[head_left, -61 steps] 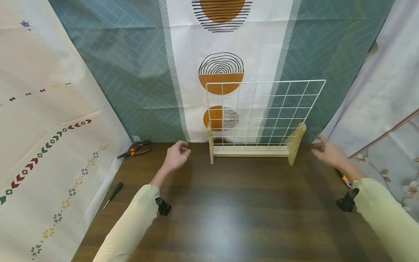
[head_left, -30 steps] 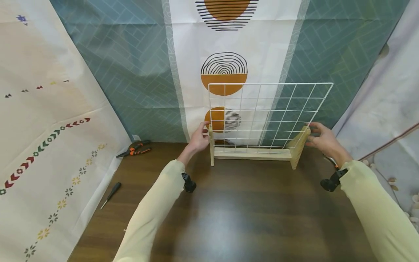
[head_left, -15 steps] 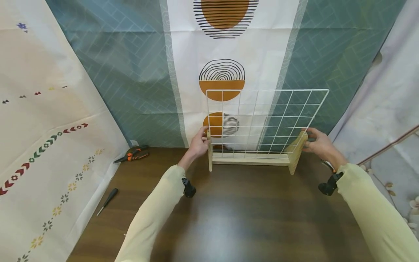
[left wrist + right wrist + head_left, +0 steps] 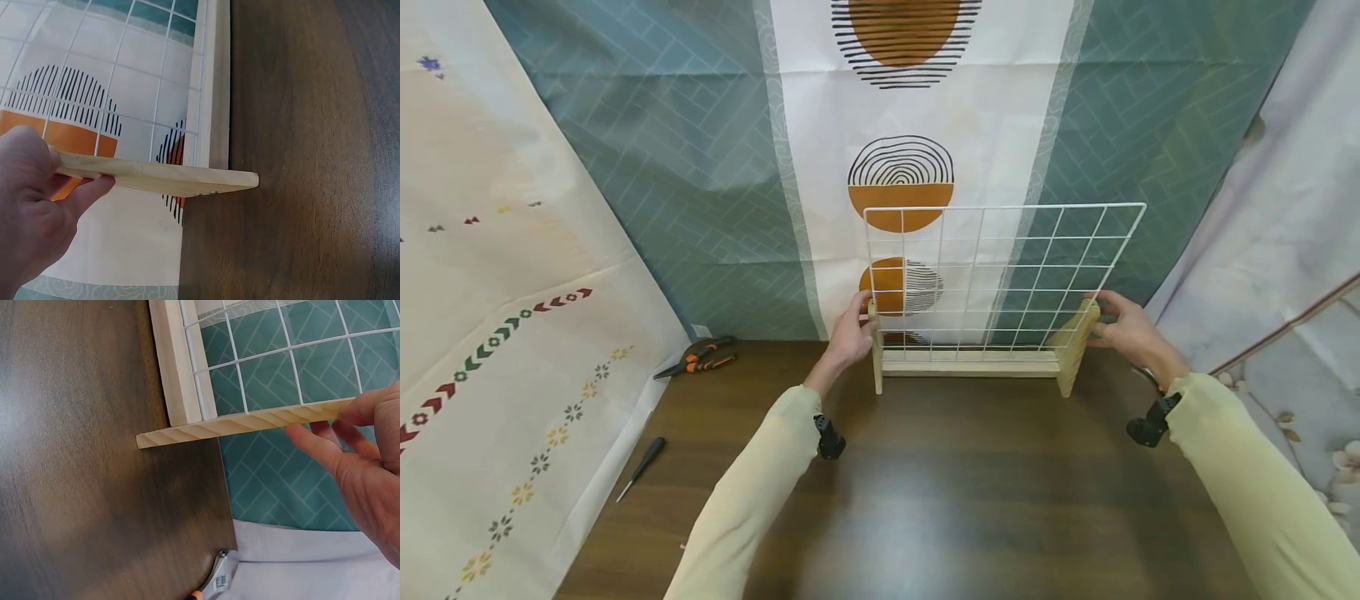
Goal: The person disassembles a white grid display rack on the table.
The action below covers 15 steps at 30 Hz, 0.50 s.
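A rack stands on the dark wooden table against the back cloth. Its white wire grid (image 4: 996, 267) rises, leaning back, from a pale wooden frame with a crossbar (image 4: 970, 363) between two side boards. My left hand (image 4: 850, 333) grips the upper part of the left side board (image 4: 156, 175). On the other side, my right hand (image 4: 1127, 329) pinches the top of the right side board (image 4: 231, 424), thumb on the edge and fingers against the outer face. Both boards' feet appear to rest on the table.
Orange-and-black pliers (image 4: 700, 358) lie at the back left, and a black-handled screwdriver (image 4: 643, 467) lies nearer on the left. An adjustable wrench (image 4: 219, 578) lies by the right edge. Patterned cloths hang behind and on both sides.
Two seconds ago both hands hovered apart from the rack. They moved inward and took hold of the two side boards. In the last half second the view shifted slightly; the grips look unchanged.
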{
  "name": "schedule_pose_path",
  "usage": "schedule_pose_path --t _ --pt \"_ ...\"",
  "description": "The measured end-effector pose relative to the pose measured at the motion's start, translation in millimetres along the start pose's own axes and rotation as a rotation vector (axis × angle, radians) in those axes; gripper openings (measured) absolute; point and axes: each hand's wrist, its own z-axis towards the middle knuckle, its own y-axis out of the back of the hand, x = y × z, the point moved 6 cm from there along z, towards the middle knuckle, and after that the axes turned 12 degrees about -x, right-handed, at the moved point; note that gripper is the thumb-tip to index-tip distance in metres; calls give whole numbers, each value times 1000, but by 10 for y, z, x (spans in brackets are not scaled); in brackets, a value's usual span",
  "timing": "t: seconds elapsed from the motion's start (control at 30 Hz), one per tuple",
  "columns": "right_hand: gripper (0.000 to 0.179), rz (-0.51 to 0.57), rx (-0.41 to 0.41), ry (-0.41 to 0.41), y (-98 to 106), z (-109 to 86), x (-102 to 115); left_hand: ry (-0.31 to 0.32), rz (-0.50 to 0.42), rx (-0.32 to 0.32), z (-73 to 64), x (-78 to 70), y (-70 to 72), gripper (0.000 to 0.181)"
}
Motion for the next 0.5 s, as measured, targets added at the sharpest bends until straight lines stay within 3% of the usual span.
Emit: schedule_pose_path --t 0.27,0.5 --pt "56 3 0 3 -31 -36 2 -37 24 -27 -39 6 7 54" --pt "58 -21 8 11 -41 -58 26 -20 10 -31 -65 -1 13 57"
